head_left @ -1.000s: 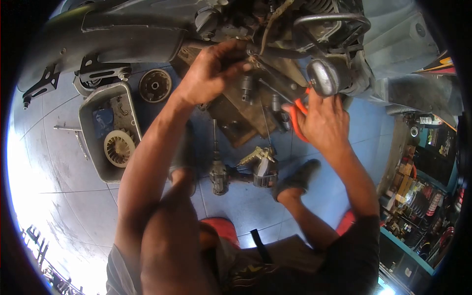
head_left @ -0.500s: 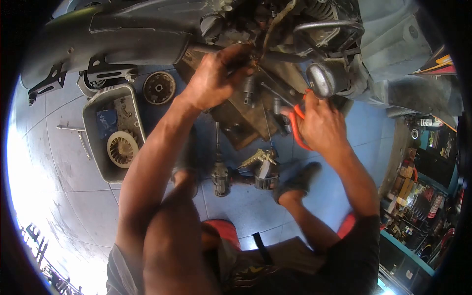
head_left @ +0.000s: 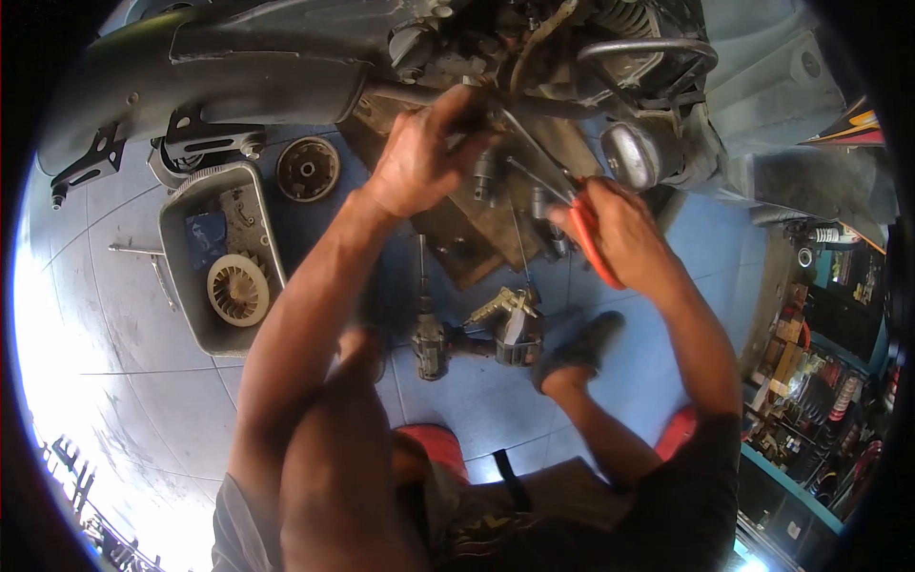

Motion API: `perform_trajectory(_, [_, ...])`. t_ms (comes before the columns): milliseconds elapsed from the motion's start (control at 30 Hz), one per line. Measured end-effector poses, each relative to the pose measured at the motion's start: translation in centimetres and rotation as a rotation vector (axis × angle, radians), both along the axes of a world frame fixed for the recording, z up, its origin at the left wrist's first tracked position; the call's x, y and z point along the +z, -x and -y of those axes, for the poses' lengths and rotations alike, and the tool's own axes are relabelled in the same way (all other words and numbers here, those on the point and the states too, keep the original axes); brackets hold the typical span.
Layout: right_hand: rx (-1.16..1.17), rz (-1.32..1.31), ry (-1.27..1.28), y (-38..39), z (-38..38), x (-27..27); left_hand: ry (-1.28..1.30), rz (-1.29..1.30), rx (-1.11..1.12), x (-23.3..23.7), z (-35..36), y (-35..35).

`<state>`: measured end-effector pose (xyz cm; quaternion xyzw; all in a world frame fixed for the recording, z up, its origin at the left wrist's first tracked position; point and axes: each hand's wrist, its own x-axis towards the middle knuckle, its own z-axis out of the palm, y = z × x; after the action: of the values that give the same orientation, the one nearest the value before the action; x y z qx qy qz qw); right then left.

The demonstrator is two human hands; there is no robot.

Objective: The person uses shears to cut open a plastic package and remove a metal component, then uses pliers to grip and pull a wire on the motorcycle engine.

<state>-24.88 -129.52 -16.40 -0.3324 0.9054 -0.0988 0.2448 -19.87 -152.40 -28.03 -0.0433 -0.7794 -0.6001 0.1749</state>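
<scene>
Orange-handled pliers (head_left: 583,232) were gripped in the right hand (head_left: 629,238), tips pointing at the engine (head_left: 496,43). The left hand (head_left: 419,162) was closed around a dark rod (head_left: 400,93).

A fan wheel (head_left: 237,289) lies in the tray (head_left: 172,257), at its near end. A round disc (head_left: 308,169) sits on the floor just beside the tray's far right corner. A bracket (head_left: 205,138) sits just behind the tray, and the motorbike's big pipe (head_left: 219,81) is behind that. A thin rod (head_left: 133,250) lies on the floor left of the tray. Right of the tray a drill (head_left: 429,343) lies on the floor, and an air tool (head_left: 515,329) farther right. Right of the tray and farther back, the left hand (head_left: 419,162) is up by the engine (head_left: 496,48). The right hand (head_left: 624,238), with the pliers (head_left: 583,229) in it, is farther right still. Shelves (head_left: 810,381) stand far to the tray's right.
</scene>
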Motion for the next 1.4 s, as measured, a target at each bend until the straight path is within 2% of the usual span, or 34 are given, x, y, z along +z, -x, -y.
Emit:
perform_trajectory(33, [-0.002,0.001,-0.001,-0.2,-0.1,-0.2,-0.103,0.009,-0.012,-0.2,-0.3,0.0])
perform_trajectory(100, [0.016,-0.209,0.144,-0.8,-0.5,-0.8,-0.19,0.017,-0.003,-0.7,-1.0,-0.1])
perform_trajectory(133, [0.015,-0.212,0.149,-1.3,-0.8,-1.3,-0.273,0.027,0.01,-0.9,-1.1,-0.1])
perform_trajectory(167, [-0.029,-0.259,0.175,-1.9,-1.4,-1.9,-0.265,0.026,0.009,-1.1,-0.8,-0.1])
perform_trajectory(267, [-0.128,-0.324,0.169,-4.6,-3.6,-4.2,-0.186,0.03,-0.017,-0.5,-0.3,-0.1])
perform_trajectory(333, [-0.236,-0.382,0.091,-6.9,-5.3,-6.3,-0.035,0.147,0.025,1.1,0.0,-0.1])
perform_trajectory(367, [-0.239,-0.388,-0.017,-7.9,-6.4,-7.4,-0.028,0.143,0.009,1.1,0.0,0.1])
perform_trajectory(400, [-0.259,-0.388,-0.014,-8.6,-7.5,-8.4,0.004,0.132,0.035,0.6,0.0,0.2])
perform_trajectory(467, [-0.127,-0.414,-0.137,-9.6,-9.5,-10.1,0.052,0.11,0.037,0.7,0.0,0.2])
perform_trajectory(567, [-0.154,-0.347,-0.266,-10.0,-11.3,-10.8,0.158,0.132,0.142,1.6,-0.1,0.1])
perform_trajectory(667, [-0.152,-0.316,-0.233,-9.1,-12.3,-11.2,0.177,0.072,0.152,1.9,-0.4,-0.2])
perform_trajectory(700, [-0.183,-0.291,-0.219,-8.6,-12.6,-11.9,0.296,0.085,0.149,2.2,-0.4,-0.4])
perform_trajectory(833, [-0.023,-0.422,-0.023,-5.8,-13.0,-14.9,0.546,0.146,0.062,2.0,0.3,0.5])
perform_trajectory(900, [-0.079,-0.332,0.107,-4.5,-12.7,-16.5,0.442,0.038,0.065,2.0,-0.3,0.5])
perform_trajectory(933, [-0.144,-0.305,0.106,-4.4,-12.7,-16.9,0.222,0.078,0.006,1.8,-0.8,0.3])
perform_trajectory(967, [-0.042,-0.343,0.09,-4.0,-12.9,-17.1,0.003,0.116,-0.051,1.8,-1.2,0.4])
perform_trajectory(1000, [0.06,-0.383,0.065,-3.6,-13.2,-16.5,0.2,0.025,-0.054,2.2,-1.5,0.7])
perform_trajectory(1033, [-0.007,-0.371,0.048,-3.3,-13.9,-15.6,0.18,-0.01,-0.09,0.5,-0.8,0.9])
perform_trajectory(1100, [0.425,-0.309,-0.284,-2.8,-16.0,-12.6,0.165,-0.004,-0.179,0.8,-2.2,1.2])
perform_trajectory(1133, [0.366,-0.28,-0.294,-3.1,-17.6,-12.5,0.158,0.008,-0.243,0.8,-3.2,1.2])
perform_trajectory(1200, [-0.142,-0.034,-0.054,-3.4,-20.0,-12.4,0.09,0.139,-0.01,1.2,-4.6,0.8])
perform_trajectory(1233, [-0.277,0.129,-0.053,-3.7,-21.5,-11.4,0.104,0.135,-0.059,1.0,-4.4,0.8])
perform_trajectory(1333, [-0.489,0.08,0.058,-6.8,-24.6,-9.8,0.179,0.037,-0.105,-0.6,-3.0,1.4])
perform_trajectory(1400, [-0.56,-0.001,-0.034,-8.9,-24.4,-7.7,0.319,0.019,-0.048,-0.6,-2.5,2.0])
